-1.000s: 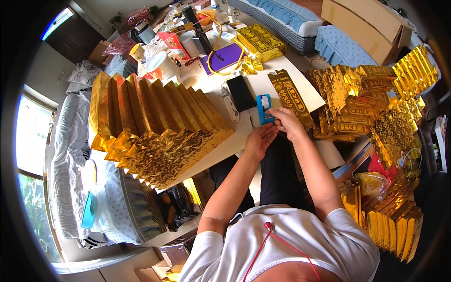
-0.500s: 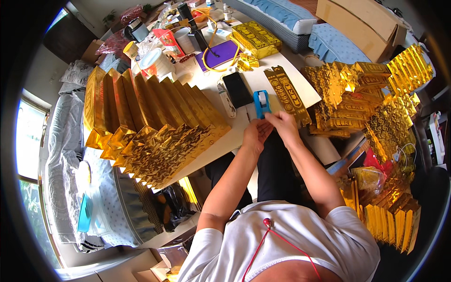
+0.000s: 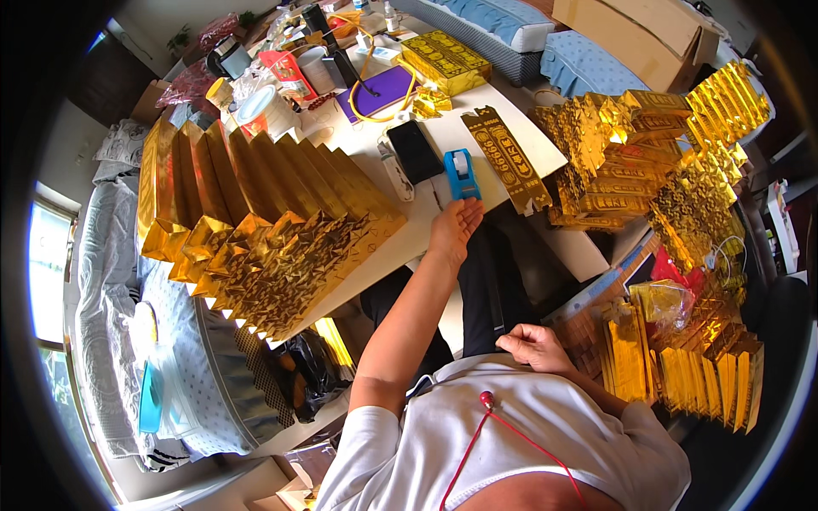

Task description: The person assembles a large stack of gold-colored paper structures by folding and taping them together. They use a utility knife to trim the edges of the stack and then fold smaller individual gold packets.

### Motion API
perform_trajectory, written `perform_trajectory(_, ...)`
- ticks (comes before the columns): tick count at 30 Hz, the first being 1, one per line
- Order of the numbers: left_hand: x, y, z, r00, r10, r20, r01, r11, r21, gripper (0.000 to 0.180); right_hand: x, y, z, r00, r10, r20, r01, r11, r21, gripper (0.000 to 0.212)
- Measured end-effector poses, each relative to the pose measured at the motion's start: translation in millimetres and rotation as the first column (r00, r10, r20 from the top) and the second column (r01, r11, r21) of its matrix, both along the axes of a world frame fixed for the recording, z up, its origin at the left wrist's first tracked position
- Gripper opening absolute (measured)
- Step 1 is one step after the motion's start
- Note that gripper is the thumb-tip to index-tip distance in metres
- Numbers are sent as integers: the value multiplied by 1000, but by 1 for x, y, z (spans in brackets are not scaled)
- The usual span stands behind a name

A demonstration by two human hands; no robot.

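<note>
My left hand [image 3: 457,228] lies palm up at the table's near edge, fingers stretched out, just in front of a blue tape dispenser [image 3: 461,179]. I see nothing in that palm. Drawn back close to my shirt, my right hand [image 3: 537,347] is closed with the thumb toward the left; anything inside it is hidden. A flat gold printed paper strip [image 3: 505,157] lies right of the dispenser. To the dispenser's left are a black phone [image 3: 415,152] and a slim white object [image 3: 396,175].
A large fan of folded gold paper [image 3: 256,230] covers the table's left side. Stacked gold paper pieces [image 3: 613,170] stand on the right, with more bundles [image 3: 682,366] below. Behind are a purple sheet [image 3: 379,94], a gold packet [image 3: 447,64] and a cardboard box [image 3: 630,34].
My hands have parted. The right one pulled back toward my body and closed, while the left stayed by the tape dispenser and opened out. The whole view shifted slightly.
</note>
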State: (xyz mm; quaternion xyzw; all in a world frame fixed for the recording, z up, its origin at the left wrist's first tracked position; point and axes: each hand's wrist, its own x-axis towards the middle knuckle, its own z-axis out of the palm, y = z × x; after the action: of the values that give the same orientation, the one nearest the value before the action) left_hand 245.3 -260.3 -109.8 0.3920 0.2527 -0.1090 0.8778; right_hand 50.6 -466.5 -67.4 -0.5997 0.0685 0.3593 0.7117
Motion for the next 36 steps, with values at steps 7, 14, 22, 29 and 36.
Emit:
perform_trajectory(7, 3, -1, -2, 1000, 15, -16, -15, 1000, 9, 34, -17, 0, 17, 996, 78, -54, -81, 995, -54, 17)
perform_trajectory(14, 3, -2, 1, 1000, 23, -12, -23, 1000, 8, 36, -33, -10, 4, 993, 117, -14, -118, 990, -79, 19)
perform_trajectory(22, 3, -4, -2, 999, 32, -26, -32, 999, -8, 40, -40, -10, 6, 989, 145, -28, -147, 984, -102, 19)
perform_trajectory(29, 6, -7, -6, 998, 54, -17, -54, 998, 12, 39, -44, -12, 5, 992, 121, -45, -125, 987, -104, 19)
perform_trajectory(36, 7, -7, -9, 998, 70, -10, -69, 997, 17, 34, -41, -11, 4, 986, 145, -80, -156, 977, -145, 20)
